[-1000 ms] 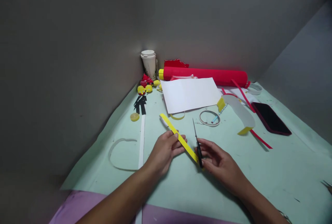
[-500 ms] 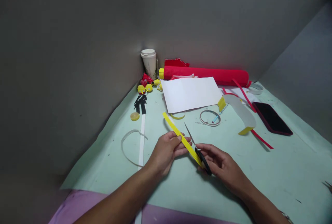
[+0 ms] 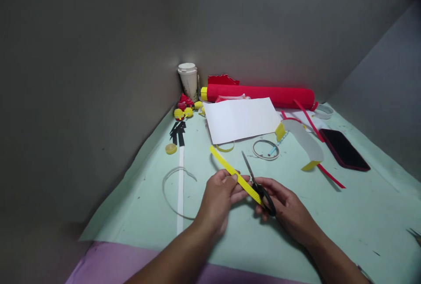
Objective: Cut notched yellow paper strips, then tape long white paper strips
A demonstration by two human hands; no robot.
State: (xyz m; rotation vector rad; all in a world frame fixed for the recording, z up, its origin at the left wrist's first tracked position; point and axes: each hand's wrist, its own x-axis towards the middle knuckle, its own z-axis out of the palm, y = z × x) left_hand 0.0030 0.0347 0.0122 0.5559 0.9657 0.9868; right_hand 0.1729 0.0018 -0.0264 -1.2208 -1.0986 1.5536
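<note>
My left hand [image 3: 217,198] pinches a narrow yellow corrugated paper strip [image 3: 222,159] between thumb and fingers, its free end slanting up and away to the left. In my right hand [image 3: 287,207] is a pair of scissors [image 3: 269,200] with black handles, its blades closed and pointing up and away. The near end of the yellow strip reaches the right fingers beside the scissor handles; whether those fingers grip it is hard to make out. A thin grey curled strip [image 3: 164,192] lies left of my left wrist, over a straight white strip [image 3: 180,187].
Toward the back are a white sheet [image 3: 243,119], a red roll [image 3: 263,95], a lidded cup [image 3: 188,82] and small yellow and red paper pieces [image 3: 179,113]. Black strips [image 3: 179,134] and tape rolls [image 3: 171,148] lie left and centre. A phone [image 3: 344,149] lies right.
Both hands have shifted slightly to the right with the yellow strip and the scissors. The grey curled strip has also slid a little to the right.
</note>
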